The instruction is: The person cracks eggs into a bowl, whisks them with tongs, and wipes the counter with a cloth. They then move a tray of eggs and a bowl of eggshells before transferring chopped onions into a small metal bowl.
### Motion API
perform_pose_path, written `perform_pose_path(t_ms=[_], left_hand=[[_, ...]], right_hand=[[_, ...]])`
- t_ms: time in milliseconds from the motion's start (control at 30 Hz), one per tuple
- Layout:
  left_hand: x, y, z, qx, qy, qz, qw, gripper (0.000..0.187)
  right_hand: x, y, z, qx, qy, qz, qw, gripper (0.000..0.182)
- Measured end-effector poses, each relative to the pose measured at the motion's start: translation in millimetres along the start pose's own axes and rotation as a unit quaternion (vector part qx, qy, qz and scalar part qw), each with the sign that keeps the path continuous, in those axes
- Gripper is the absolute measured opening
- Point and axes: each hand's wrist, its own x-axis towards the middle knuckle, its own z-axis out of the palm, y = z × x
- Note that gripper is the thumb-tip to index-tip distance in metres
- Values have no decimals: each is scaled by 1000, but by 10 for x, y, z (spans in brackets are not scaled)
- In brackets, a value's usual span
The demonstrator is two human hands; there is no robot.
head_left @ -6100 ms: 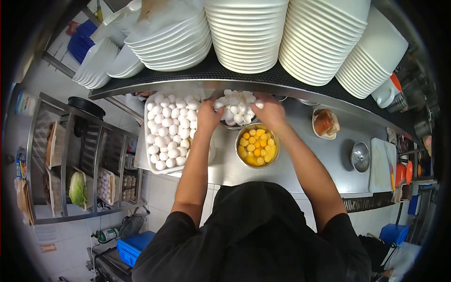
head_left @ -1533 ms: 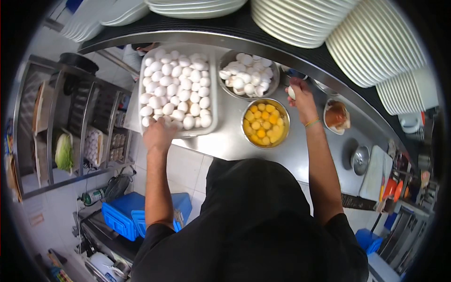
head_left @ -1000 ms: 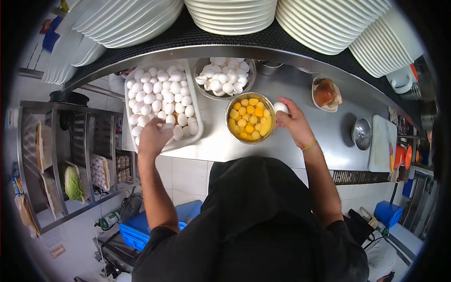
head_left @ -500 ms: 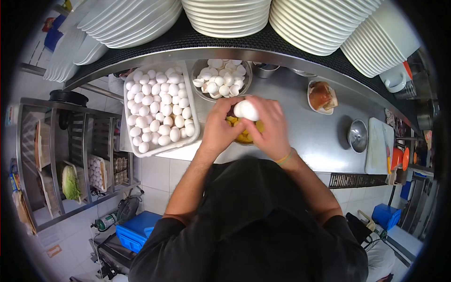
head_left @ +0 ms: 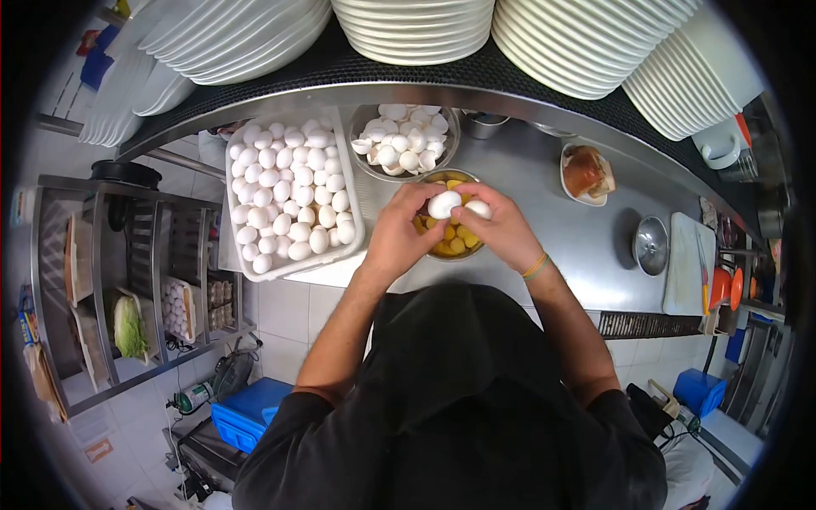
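My left hand (head_left: pixel 398 231) is closed on a white egg piece (head_left: pixel 444 204) above a metal bowl (head_left: pixel 450 257). Close beside it, my right hand (head_left: pixel 503 236) grips another white egg piece (head_left: pixel 478 209). Whether each is a whole egg or a shell half is hard to tell. Several yellow yolks (head_left: pixel 459 242) lie in the bowl under my fingers. Behind my hands is a clear bowl full of broken white shells (head_left: pixel 408 140). To the left, a white tray (head_left: pixel 357 204) holds several whole white eggs (head_left: pixel 285 178).
Stacked white plates (head_left: pixel 416 30) fill the shelf above. Rightward on the counter (head_left: pixel 561 255) are a dish with brown food (head_left: pixel 586 172), an empty metal bowl (head_left: pixel 650 246) and a white cutting board (head_left: pixel 687 263) with a knife. A rack (head_left: pixel 98 289) stands at left.
My hands have drawn slightly apart. Two white pieces now show separately, one in each hand, where one white shape was seen between them. More of the yolk bowl is visible.
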Motion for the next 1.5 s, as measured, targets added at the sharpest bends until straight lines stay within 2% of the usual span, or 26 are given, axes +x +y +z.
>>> perform_pose_path(t_ms=[100, 200, 400, 600, 1000, 1100, 1200, 1300, 1367, 1500], left_hand=[[12, -8, 14, 17, -14, 22, 1000, 47], [0, -54, 40, -126, -1, -31, 992, 46], [-21, -123, 50, -79, -6, -112, 991, 37], [-41, -87, 196, 6, 41, -122, 992, 38], [-50, -117, 284, 39, 72, -89, 993, 39], [-48, -146, 317, 41, 101, -56, 992, 35], [-55, -153, 246, 27, 96, -91, 991, 35], [-50, -181, 164, 8, 76, -63, 995, 37], [-39, -190, 99, 49, 61, -41, 996, 38], [-38, -197, 51, 120, 48, -14, 991, 39]], right_hand=[[21, 10, 25, -25, 9, -16, 1000, 41], [38, 39, 22, -37, 24, -37, 998, 40], [5, 94, 94, -104, 60, -78, 990, 40], [-3, 148, 122, -191, 90, -99, 972, 40], [-21, 97, 118, -222, 100, -108, 964, 37], [-15, 113, 114, -227, 106, -114, 961, 37], [-24, 118, 103, -225, 110, -119, 961, 36], [-42, 107, 76, -200, 103, -115, 968, 35], [-37, 126, 44, -175, 91, -122, 973, 35], [-58, 96, -49, -333, 71, -107, 934, 37]])
